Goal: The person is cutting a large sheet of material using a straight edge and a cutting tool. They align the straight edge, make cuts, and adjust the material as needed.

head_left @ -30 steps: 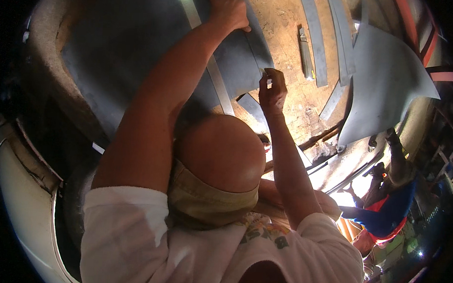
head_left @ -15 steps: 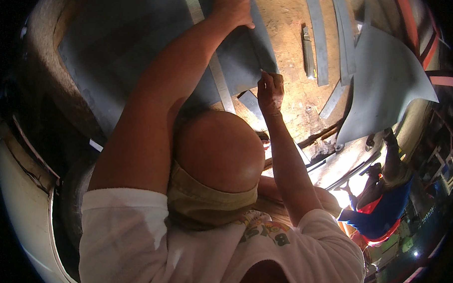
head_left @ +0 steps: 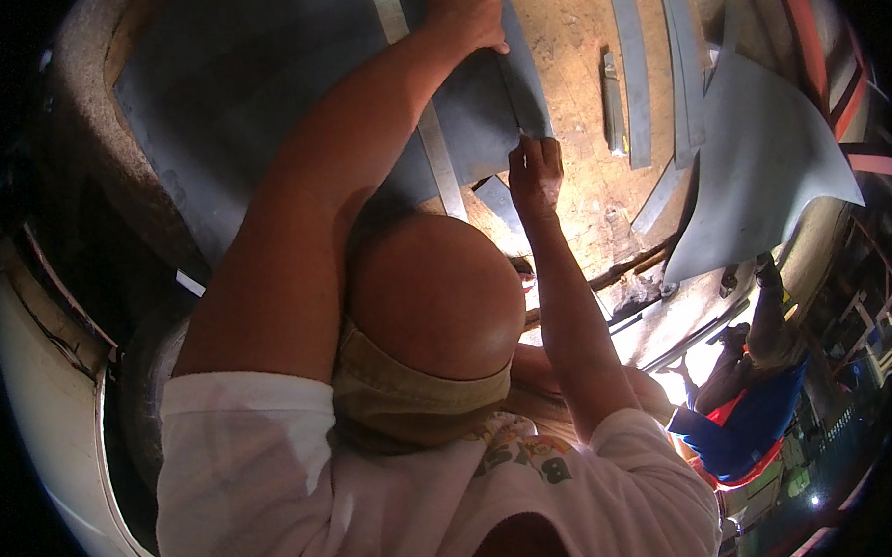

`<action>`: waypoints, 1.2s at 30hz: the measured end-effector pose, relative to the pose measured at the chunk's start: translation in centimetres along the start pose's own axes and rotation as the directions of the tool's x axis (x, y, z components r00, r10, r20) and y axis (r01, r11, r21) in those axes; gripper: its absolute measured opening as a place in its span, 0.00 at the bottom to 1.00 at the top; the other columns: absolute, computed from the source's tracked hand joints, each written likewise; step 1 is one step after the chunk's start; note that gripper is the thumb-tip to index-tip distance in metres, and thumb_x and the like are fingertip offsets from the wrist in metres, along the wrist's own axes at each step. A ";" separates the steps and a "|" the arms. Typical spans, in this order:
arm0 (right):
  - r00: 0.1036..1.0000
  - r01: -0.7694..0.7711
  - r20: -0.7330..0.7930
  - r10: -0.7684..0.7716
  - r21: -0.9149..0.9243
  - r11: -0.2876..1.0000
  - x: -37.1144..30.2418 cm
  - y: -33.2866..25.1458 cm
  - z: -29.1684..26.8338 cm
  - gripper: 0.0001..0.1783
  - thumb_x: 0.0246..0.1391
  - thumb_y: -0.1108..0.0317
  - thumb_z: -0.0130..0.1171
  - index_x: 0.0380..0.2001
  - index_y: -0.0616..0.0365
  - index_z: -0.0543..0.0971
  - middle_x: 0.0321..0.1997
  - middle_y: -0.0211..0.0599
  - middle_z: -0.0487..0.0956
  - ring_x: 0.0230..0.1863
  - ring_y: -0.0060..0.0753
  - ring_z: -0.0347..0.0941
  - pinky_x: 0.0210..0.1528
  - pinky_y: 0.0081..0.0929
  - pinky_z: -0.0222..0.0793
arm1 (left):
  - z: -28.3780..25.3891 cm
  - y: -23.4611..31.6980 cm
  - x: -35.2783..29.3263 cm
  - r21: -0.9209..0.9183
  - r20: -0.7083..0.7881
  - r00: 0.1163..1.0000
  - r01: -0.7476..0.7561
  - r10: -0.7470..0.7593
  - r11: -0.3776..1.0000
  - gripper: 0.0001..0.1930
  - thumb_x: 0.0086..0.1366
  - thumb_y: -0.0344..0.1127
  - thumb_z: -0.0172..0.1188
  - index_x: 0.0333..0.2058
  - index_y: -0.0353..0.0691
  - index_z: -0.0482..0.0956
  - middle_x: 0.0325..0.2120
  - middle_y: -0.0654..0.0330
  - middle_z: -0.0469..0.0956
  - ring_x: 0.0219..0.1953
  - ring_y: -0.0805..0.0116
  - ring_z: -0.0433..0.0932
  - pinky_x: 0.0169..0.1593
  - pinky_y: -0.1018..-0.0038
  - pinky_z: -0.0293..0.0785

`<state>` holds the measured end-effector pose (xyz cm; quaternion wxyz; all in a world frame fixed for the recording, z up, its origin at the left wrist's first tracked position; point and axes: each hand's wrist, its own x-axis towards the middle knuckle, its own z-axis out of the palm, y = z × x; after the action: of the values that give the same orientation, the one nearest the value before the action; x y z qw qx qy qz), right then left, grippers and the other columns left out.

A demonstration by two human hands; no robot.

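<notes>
A large dark grey flexible sheet (head_left: 277,66) lies over a wooden board. At the top edge of the view, my left hand (head_left: 465,19) presses down on the sheet, its thumb stretched out to the side; its far fingers are partly cut off. My right hand (head_left: 536,174) is closed in a pinch at the sheet's near right part, where a thin dark line runs up toward my left thumb. What sits between those fingertips is too small to make out. A long metal strip like a ruler (head_left: 436,150) lies on the sheet, left of my right hand.
A box cutter (head_left: 612,103) lies on the wooden board (head_left: 571,77), beside narrow grey strips (head_left: 630,79). A curved grey offcut (head_left: 765,152) hangs over the right side. My bare knee (head_left: 431,293) is close below the sheet. Another person in blue (head_left: 756,417) is at lower right.
My right hand has shifted very slightly upward along the line. My left hand stays on the sheet, and the whole view has moved a little.
</notes>
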<state>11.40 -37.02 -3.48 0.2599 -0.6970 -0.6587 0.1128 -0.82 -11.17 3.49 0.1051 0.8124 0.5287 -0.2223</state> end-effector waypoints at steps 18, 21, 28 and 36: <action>0.996 -0.085 -0.024 0.088 0.084 0.993 0.4 0.0 -1.3 0.11 0.51 0.81 0.62 0.39 0.61 0.79 0.38 0.44 0.78 0.40 0.47 0.77 0.41 0.42 0.76 | 0.0 0.3 0.0 0.012 0.028 1.000 -0.012 0.012 1.000 0.63 0.46 0.72 0.71 0.71 0.32 0.60 0.75 0.42 0.49 0.77 0.41 0.45 0.68 0.23 0.41; 0.934 -0.278 -0.175 0.310 0.185 0.943 2.9 -2.2 -3.7 0.11 0.55 0.82 0.61 0.42 0.63 0.82 0.37 0.44 0.81 0.35 0.38 0.79 0.40 0.33 0.76 | -0.2 -0.2 0.2 -0.009 0.068 0.998 -0.016 0.017 1.000 0.65 0.45 0.72 0.72 0.72 0.32 0.58 0.76 0.42 0.48 0.77 0.40 0.45 0.69 0.25 0.43; 0.869 -0.196 -0.435 0.237 0.136 0.971 13.0 -2.3 -6.4 0.07 0.61 0.80 0.57 0.42 0.61 0.79 0.40 0.40 0.80 0.38 0.39 0.76 0.38 0.36 0.74 | 1.9 -0.3 0.6 -0.035 -0.115 0.993 0.031 -0.035 0.999 0.74 0.37 0.70 0.77 0.70 0.21 0.51 0.73 0.36 0.49 0.76 0.41 0.48 0.66 0.23 0.46; 0.982 0.112 -0.186 -0.045 0.369 0.923 26.3 -5.2 0.8 0.14 0.56 0.76 0.57 0.47 0.60 0.81 0.45 0.49 0.79 0.49 0.55 0.76 0.51 0.45 0.73 | 1.9 -0.3 0.6 -0.028 -0.051 0.998 0.033 -0.035 0.999 0.71 0.40 0.71 0.76 0.72 0.27 0.52 0.74 0.38 0.50 0.76 0.41 0.47 0.66 0.29 0.54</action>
<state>9.29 -11.17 3.34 0.4499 -0.6142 -0.6268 0.1659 -1.36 -11.36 1.57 0.0986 0.8073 0.5479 -0.1961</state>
